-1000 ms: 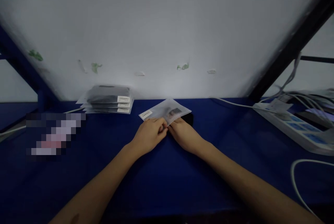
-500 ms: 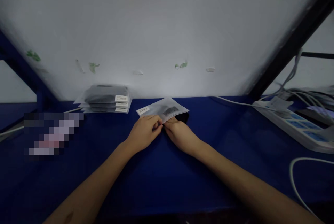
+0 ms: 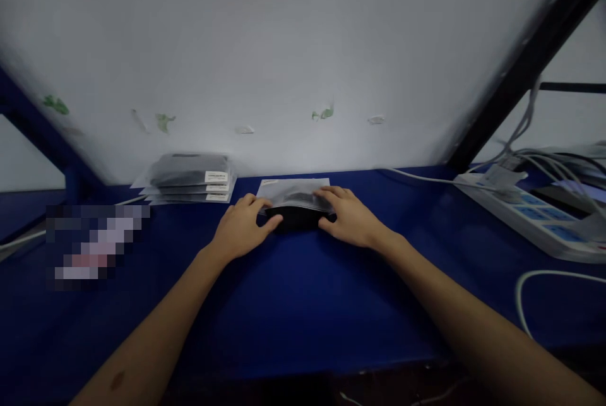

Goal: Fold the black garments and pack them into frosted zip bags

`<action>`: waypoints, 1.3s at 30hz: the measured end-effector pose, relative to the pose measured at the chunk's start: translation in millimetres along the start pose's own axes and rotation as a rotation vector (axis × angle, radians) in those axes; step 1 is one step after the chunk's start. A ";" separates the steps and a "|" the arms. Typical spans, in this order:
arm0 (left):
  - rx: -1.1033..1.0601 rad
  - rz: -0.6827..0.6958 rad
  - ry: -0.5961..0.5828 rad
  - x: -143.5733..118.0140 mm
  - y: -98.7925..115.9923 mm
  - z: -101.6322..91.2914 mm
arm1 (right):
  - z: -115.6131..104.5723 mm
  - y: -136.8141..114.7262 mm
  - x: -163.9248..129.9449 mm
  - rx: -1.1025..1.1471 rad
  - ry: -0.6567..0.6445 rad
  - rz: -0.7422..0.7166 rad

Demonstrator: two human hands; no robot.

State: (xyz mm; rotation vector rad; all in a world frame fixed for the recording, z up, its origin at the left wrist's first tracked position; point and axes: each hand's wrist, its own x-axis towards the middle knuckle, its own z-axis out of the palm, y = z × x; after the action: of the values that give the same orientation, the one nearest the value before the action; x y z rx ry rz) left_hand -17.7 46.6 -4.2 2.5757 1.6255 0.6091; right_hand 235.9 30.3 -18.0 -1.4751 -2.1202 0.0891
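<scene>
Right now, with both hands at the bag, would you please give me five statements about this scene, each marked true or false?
1. The left hand is at the left end of the translucent bag. True.
2. The stack of bags is on the right. False: the stack of bags is on the left.
3. A black item shows at the translucent bag's near edge. True.
4. The right hand rests on the power strip. False: its fingers are over the translucent bag.
5. The tabletop is blue. True.

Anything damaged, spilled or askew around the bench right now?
The wall looks marred: green patches and pale marks break its plain surface. The stacked bags have slightly uneven edges. No spill shows.
</scene>
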 end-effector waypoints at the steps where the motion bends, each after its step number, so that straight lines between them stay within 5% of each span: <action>1: 0.014 0.002 -0.027 -0.8 2.1 -0.4 | 1.4 2.6 -0.6 -0.008 -0.058 0.013; 4: 0.061 -0.004 -0.058 -2.4 7.3 1.1 | 3.7 4.7 -2.2 0.002 -0.118 0.014; 20: -0.019 0.047 0.044 0.1 10.0 8.4 | 11.1 -2.6 5.3 -0.130 -0.003 0.134; 33: -0.159 0.271 -0.049 0.9 -13.7 6.8 | 5.9 21.5 5.4 -0.154 -0.017 0.150; 39: -0.137 0.233 -0.117 -0.2 -11.1 -2.3 | 4.0 25.0 6.5 -0.050 0.026 0.125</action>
State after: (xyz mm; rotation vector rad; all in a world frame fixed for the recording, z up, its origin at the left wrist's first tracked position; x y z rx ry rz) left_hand -28.1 51.0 -4.7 2.6624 1.2156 0.5481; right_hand 253.6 47.0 -27.6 -1.6290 -2.0221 0.0639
